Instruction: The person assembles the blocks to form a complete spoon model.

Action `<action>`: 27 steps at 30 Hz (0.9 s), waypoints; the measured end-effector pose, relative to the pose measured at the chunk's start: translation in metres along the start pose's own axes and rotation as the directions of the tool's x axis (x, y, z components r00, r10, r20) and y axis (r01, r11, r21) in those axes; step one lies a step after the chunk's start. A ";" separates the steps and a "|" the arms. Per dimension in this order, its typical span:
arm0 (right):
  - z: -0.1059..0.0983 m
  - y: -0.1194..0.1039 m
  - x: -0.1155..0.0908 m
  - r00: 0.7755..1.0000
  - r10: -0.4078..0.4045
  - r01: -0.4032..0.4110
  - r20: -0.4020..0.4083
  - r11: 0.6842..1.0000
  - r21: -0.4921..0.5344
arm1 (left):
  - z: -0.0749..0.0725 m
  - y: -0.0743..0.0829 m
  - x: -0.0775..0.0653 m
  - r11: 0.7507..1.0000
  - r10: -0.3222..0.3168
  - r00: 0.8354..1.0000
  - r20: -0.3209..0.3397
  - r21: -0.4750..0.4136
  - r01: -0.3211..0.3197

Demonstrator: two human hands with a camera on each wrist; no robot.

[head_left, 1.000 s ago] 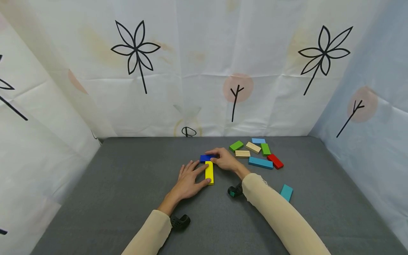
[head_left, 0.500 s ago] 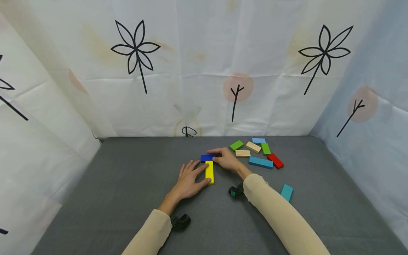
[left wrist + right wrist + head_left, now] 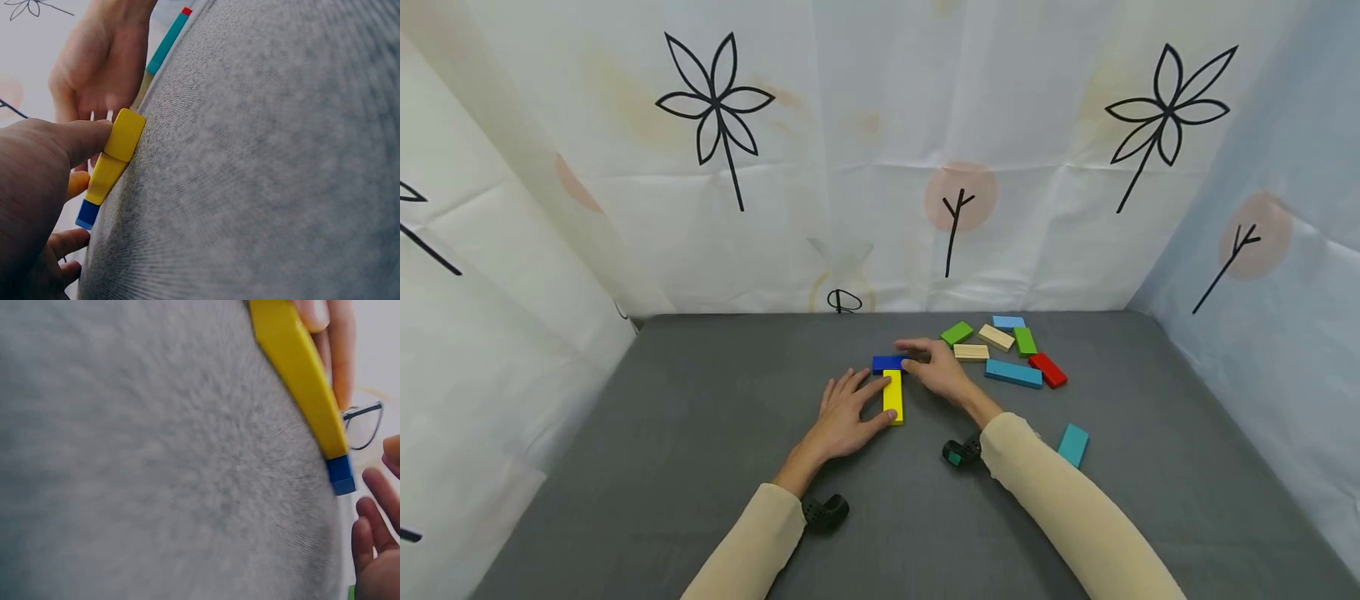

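A yellow block (image 3: 892,398) lies lengthwise on the grey table, its far end against a blue block (image 3: 886,365) that lies crosswise. My left hand (image 3: 841,423) rests beside the yellow block, with thumb and index fingertip touching it and the other fingers spread. In the left wrist view, the thumb presses near one end of the yellow block (image 3: 125,136). My right hand (image 3: 942,371) hovers at the right end of the blue block, its fingers loosely extended. The right wrist view has these fingers (image 3: 375,519) apart from the blue block (image 3: 340,475).
Right of my right hand lie several blocks: green (image 3: 957,333), plain wood (image 3: 972,353), light blue (image 3: 1008,322), blue (image 3: 1013,373) and red (image 3: 1048,370). A teal block (image 3: 1072,445) lies nearer, beside the right sleeve. White cloth walls (image 3: 865,167) bound the table behind and at the sides.
My right hand has drawn back slightly to the right from the blue block, its fingers loosening. My left hand and both blocks stay put. The head view has tilted slightly downward.
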State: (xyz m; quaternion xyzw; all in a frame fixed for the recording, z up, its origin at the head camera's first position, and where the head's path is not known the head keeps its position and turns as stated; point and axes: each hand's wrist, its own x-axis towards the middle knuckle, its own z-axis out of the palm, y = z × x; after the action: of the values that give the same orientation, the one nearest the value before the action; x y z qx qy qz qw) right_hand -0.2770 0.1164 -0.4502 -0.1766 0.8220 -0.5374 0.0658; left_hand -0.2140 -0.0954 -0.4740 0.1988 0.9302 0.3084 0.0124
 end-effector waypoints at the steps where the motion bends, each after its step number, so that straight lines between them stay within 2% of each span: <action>1: -0.002 -0.002 -0.003 1.000 -0.014 0.014 -0.012 1.000 -0.001 | 0.000 0.000 0.001 1.000 0.006 1.000 -0.006 -0.003 -0.006; 7: -0.017 -0.005 -0.030 0.991 -0.103 0.093 -0.080 0.989 -0.115 | 0.001 -0.005 0.002 0.999 0.035 0.999 -0.034 -0.007 -0.036; 16: -0.047 -0.003 -0.083 0.976 -0.175 0.145 -0.130 0.966 -0.213 | 0.000 -0.002 -0.001 1.000 0.005 1.000 0.006 -0.004 -0.005; 22: -0.074 0.008 -0.115 0.962 -0.191 0.125 -0.193 0.942 -0.311 | 0.000 0.000 0.000 1.000 0.007 1.000 0.007 -0.015 -0.007; 27: -0.104 0.023 -0.133 0.964 -0.151 0.067 -0.218 0.934 -0.351 | 0.001 0.000 -0.001 1.000 0.017 1.000 -0.003 -0.016 -0.017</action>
State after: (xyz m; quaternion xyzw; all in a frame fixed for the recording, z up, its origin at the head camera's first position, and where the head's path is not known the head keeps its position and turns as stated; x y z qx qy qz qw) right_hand -0.1892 0.2622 -0.4393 -0.1641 0.8931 -0.4075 -0.0964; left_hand -0.2130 -0.0954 -0.4751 0.2061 0.9260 0.3160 0.0100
